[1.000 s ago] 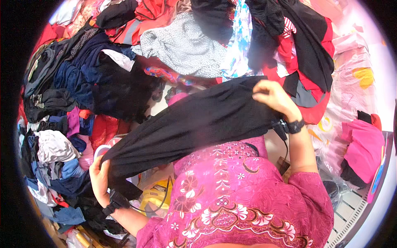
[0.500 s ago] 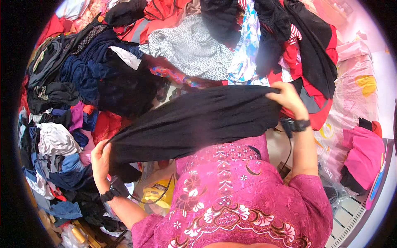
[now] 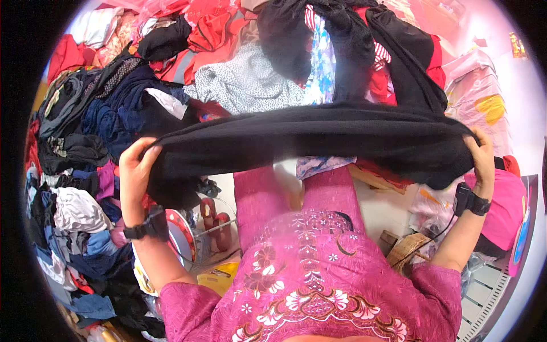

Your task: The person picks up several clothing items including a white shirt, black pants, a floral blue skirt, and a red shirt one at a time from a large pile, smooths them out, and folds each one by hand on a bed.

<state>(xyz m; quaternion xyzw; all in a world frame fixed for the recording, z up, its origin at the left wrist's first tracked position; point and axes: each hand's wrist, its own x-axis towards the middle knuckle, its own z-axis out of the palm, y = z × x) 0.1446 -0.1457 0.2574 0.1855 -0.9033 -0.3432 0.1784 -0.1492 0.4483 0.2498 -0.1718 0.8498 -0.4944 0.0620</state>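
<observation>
A long piece of black cloth (image 3: 319, 137) is stretched sideways in the air in front of me, above my knees. My left hand (image 3: 137, 165) grips its left end between thumb and fingers. At its other end, my right hand (image 3: 480, 157) pinches the upper right corner. The cloth hangs in folds between the two hands, and its exact garment kind does not show. Each wrist wears a black strapped device with a cable. Beyond the cloth lies a white speckled cloth (image 3: 248, 80), next to a blue and white floral cloth (image 3: 321, 62) and more black fabric.
Heaped clothes surround me: dark blue and black ones (image 3: 108, 114) on the left, a white bundle (image 3: 82, 211) below them, red garments (image 3: 211, 34) at the back. On the right lie a pink cloth (image 3: 501, 199) and pinkish plastic sheeting (image 3: 476, 102). A yellow item (image 3: 219, 278) sits beside my left leg.
My hands have spread apart and the right one has moved out to the right and lower, while the left rose. The black cloth now hangs longer and nearly level.
</observation>
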